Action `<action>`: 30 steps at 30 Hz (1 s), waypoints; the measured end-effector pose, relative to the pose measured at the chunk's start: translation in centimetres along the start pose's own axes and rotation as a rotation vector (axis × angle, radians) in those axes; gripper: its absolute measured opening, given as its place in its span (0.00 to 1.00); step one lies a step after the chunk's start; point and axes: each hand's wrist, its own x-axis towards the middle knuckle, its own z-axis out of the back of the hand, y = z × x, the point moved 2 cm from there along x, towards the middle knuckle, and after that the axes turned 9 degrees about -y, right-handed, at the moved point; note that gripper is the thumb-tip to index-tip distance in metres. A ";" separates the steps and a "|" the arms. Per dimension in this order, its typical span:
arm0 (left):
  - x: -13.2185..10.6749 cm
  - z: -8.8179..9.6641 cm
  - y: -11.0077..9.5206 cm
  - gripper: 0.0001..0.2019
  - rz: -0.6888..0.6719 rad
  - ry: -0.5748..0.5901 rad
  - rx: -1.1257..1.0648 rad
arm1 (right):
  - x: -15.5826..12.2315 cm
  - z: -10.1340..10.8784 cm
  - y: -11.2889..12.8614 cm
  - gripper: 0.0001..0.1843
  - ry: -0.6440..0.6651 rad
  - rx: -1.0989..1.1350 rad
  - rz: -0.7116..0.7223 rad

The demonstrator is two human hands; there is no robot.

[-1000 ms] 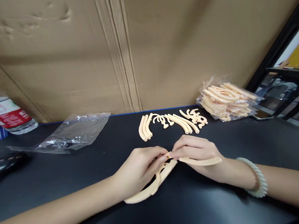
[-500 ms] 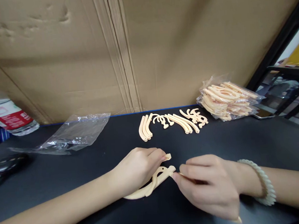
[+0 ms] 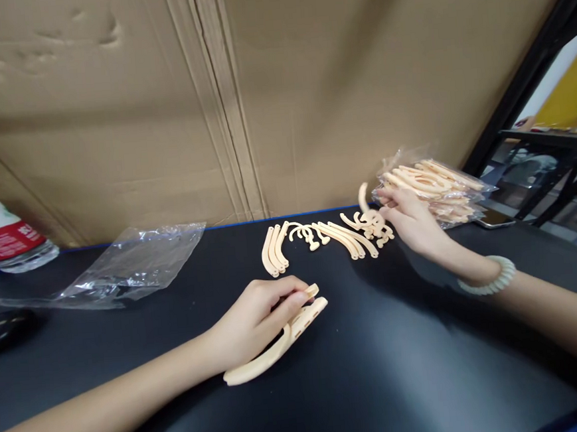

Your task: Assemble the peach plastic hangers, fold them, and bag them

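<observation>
My left hand (image 3: 271, 317) rests on the table, fingers closed around a long, curved cream plastic piece (image 3: 255, 370) with slots along its right part. The end of another cream part (image 3: 313, 290) pokes out past the fingertips; the palm hides the rest. Farther off at the right, my right hand (image 3: 408, 216) reaches over a small heap of cream plastic hooks (image 3: 382, 232). Its fingers pinch a curved cream hook (image 3: 364, 198) that stands up above the heap, slightly blurred.
Curved cream arms lie in a left group (image 3: 274, 250) and a right group (image 3: 347, 238), with small hooks (image 3: 310, 234) between. Bagged cream parts (image 3: 436, 184) sit behind my right hand. At left are a clear bag (image 3: 137, 264), a bottle (image 3: 5, 235) and a black object (image 3: 2, 331). Cardboard (image 3: 111, 123) stands behind.
My right hand has left the piece by my left hand and moved far right to the hook heap. The left-hand piece has turned, so its slots now show. The view has shifted slightly.
</observation>
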 end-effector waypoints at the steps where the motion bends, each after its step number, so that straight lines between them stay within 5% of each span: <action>1: 0.0 0.0 0.1 0.16 0.006 0.001 -0.016 | 0.1 -0.5 -0.7 0.19 0.028 -0.054 -0.020; 7: 0.3 -0.1 1.2 0.17 0.146 -0.009 -0.245 | -1.2 -1.8 -0.5 0.18 0.157 -0.173 0.176; 15: 1.0 0.4 1.9 0.10 0.232 -0.157 -0.762 | -2.5 -1.6 2.7 0.15 0.177 0.117 0.322; 18: 0.9 0.3 1.8 0.08 0.280 -0.197 -0.845 | -4.2 -0.8 5.9 0.19 0.194 0.242 0.523; 23: 1.0 0.3 1.8 0.06 0.265 -0.200 -0.888 | -7.5 0.4 10.6 0.16 0.399 0.240 1.004; 27: 0.8 0.1 1.6 0.09 0.341 -0.162 -0.964 | -8.0 0.5 11.4 0.11 0.436 0.172 1.085; 30: 0.5 -0.2 1.0 0.22 0.372 -0.122 -1.026 | -7.8 0.4 11.2 0.10 0.414 0.162 1.077</action>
